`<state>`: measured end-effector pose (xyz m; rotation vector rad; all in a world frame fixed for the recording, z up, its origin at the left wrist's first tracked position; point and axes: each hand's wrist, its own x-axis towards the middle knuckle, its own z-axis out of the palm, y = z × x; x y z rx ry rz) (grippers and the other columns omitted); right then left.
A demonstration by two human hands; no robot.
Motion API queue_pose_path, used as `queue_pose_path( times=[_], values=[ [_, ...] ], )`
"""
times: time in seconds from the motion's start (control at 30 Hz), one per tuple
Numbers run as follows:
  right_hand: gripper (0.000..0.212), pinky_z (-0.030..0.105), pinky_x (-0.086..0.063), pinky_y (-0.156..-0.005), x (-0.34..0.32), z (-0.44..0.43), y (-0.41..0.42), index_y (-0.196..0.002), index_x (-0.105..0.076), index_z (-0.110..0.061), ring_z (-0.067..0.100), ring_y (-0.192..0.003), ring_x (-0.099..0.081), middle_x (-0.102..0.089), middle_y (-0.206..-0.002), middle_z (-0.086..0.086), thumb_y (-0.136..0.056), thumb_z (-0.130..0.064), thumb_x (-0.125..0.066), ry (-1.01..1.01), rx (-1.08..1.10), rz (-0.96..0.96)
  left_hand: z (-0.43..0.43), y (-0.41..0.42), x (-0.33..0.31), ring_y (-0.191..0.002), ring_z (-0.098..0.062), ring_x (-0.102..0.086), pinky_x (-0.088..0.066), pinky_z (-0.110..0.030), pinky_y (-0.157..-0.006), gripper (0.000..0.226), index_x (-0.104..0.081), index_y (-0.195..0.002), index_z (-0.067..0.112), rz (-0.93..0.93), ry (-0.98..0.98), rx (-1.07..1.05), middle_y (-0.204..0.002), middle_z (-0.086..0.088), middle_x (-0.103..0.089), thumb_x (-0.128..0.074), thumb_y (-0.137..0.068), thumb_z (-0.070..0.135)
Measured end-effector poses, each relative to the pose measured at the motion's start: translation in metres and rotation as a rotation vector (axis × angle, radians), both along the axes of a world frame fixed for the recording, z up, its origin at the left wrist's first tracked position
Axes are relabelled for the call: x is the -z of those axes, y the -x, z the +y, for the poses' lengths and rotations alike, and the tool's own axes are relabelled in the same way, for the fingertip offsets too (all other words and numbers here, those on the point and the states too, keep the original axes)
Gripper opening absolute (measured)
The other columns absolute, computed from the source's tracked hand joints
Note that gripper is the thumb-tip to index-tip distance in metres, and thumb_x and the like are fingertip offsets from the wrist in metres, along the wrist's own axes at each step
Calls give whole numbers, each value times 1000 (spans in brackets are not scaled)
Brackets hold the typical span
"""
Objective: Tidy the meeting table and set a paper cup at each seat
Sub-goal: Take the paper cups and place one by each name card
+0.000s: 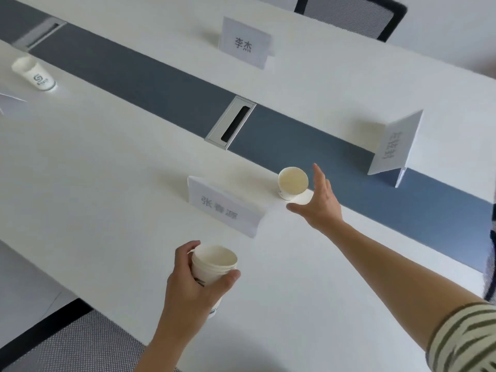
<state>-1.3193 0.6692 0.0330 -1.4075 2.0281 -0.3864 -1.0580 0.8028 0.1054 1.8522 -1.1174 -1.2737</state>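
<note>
My left hand (pixel 193 283) grips a stack of white paper cups (pixel 213 267) above the near side of the white table (pixel 94 183). A single paper cup (pixel 292 182) stands upright on the table just right of the nearest name card (pixel 222 208). My right hand (pixel 319 202) hovers beside that cup with fingers spread, a small gap between palm and cup. Another paper cup (pixel 37 75) with a printed logo stands at the far left of the table.
Name cards stand at the far side (pixel 245 42) and at the right (pixel 394 146). A blue-grey strip (pixel 161 84) with a metal cable port (pixel 230 122) runs down the table's middle. Mesh chairs sit at the near edge (pixel 80 342) and the far edge (pixel 357 14).
</note>
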Motion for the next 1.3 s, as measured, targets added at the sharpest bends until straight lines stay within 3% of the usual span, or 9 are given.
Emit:
queue_pose_path(
  times=[0.1,0.2,0.33,0.4,0.57,0.7,0.93,1.17,1.3],
  values=[
    [82,36,-48,-89,-36,36,11,-145,-32,-29,17,-127,-47,-45,-142,-4,-76,-39,-75,99,38,28,-4,15,-18,-77,-2,-63,-55,-18,-50,67,-50,-103,34,14,51,126,-93,25,-63,-83,-45,46],
    [37,29,-52,-81,-75,92,24,-114,-63,-24,7,-104,-63,-66,-112,-10,-80,-34,-73,170,72,-127,3,36,-34,-72,-10,-63,-59,-39,-50,63,-52,-102,37,22,96,277,-94,21,-65,-88,-50,40],
    [3,11,-46,-65,-122,185,40,-85,-71,-24,-3,-79,-66,-72,-79,-15,-82,-24,-72,175,93,-323,32,76,-49,-85,-10,-64,-54,-21,-66,69,-53,-110,34,26,203,511,-97,15,-66,-91,-52,39],
    [7,11,-45,-60,-138,232,50,-76,-71,-22,-2,-68,-64,-71,-70,-14,-83,-23,-71,171,136,-388,56,100,-54,-90,-11,-63,-51,-15,-71,72,-53,-112,34,31,240,646,-100,15,-65,-90,-50,44],
    [11,12,-41,-53,-152,353,83,-75,-73,-13,6,-61,-59,-70,-68,7,-82,-22,-72,158,303,-584,141,162,-56,-93,-10,-62,-53,-21,-79,78,-48,-114,45,2,296,952,-104,19,-63,-90,-48,48],
    [12,16,-38,-51,-145,459,112,-73,-70,-10,7,-55,-50,-61,-60,-7,-76,-20,-76,125,463,-625,231,208,-52,-97,-6,-61,-52,-20,-81,84,-42,-115,54,-58,336,1121,-110,27,-59,-87,-43,55],
    [8,25,-40,-50,-140,620,165,-68,-67,-8,13,-50,-48,-56,-52,-6,-71,-12,-72,123,683,-615,360,285,-51,-93,-2,-62,-51,-18,-78,80,-48,-112,48,-44,381,1409,-107,28,-60,-86,-42,55],
    [2,27,-47,-51,-144,699,233,-76,-65,1,18,-54,-53,-60,-60,5,-77,1,-62,300,932,-665,394,366,-54,-91,-3,-61,-52,-20,-77,79,-44,-112,56,-44,426,1554,-107,27,-57,-86,-45,50],
    [5,27,-45,-52,-141,710,273,-80,-68,-6,16,-55,-52,-62,-62,0,-79,-8,-63,408,997,-701,397,420,-45,-94,0,-60,-50,-17,-79,71,-48,-112,54,-3,418,1591,-108,27,-57,-84,-52,50]
  ],
)
